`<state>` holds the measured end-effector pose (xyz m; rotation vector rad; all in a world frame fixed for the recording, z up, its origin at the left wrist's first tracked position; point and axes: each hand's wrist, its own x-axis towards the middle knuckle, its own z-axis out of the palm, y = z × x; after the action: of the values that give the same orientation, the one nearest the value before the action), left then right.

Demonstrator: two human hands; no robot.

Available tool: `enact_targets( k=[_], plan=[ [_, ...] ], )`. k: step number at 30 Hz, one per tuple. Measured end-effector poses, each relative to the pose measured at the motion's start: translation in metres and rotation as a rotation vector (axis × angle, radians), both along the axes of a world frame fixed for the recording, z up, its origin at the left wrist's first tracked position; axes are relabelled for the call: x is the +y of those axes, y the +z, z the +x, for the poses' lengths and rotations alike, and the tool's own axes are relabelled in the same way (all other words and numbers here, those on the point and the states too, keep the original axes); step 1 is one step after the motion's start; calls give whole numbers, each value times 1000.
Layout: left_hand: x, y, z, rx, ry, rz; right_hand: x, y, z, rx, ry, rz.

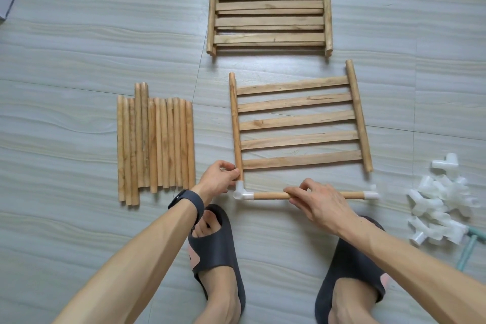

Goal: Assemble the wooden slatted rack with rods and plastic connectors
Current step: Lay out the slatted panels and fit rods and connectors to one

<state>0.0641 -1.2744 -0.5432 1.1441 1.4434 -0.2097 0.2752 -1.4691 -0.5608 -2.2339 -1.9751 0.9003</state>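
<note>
Joining the rod at lower centre
Your left hand [218,177] pinches the left rail [236,126] above the elbow connector [240,191]. Your right hand [318,200] grips the rod [271,195], which lies left-right, its far connector [372,194] below the right rail [359,116] and apart from it.

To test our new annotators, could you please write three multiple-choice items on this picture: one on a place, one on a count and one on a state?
1. Where in the view does the pile of connectors lie?
A. far right
B. far left
C. top middle

2. How many slats has the single panel in the middle?
A. three
B. five
C. eight

3. What is the right hand doing?
A. lying flat
B. gripping the rod
C. pointing upwards

Answers:
1 A, the white pile sits by the right edge.
2 B, five slats cross between its two rails.
3 B, its fingers curl round the rod.
</note>
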Motion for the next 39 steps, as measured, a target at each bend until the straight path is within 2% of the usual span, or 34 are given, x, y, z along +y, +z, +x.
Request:
enact_targets(
  k=[11,18,23,30,34,39],
  plan=[
    [4,-3,1,0,-61,-59,-1,0,1,46,-81,-106],
    [0,-6,-3,34,-113,-33,1,-2,3,-132,-44,164],
    [-4,-8,-3,99,-197,86,11,-4,5,-35,-76,135],
    [-12,-4,2,201,-468,298,14,-1,-2,91,-65,-16],
    [-18,-1,11,300,-555,309,14,-4,-2,94,-4,-36],
    [-19,-4,6,305,-598,307,12,-7,5,106,-52,-10]
  ],
)
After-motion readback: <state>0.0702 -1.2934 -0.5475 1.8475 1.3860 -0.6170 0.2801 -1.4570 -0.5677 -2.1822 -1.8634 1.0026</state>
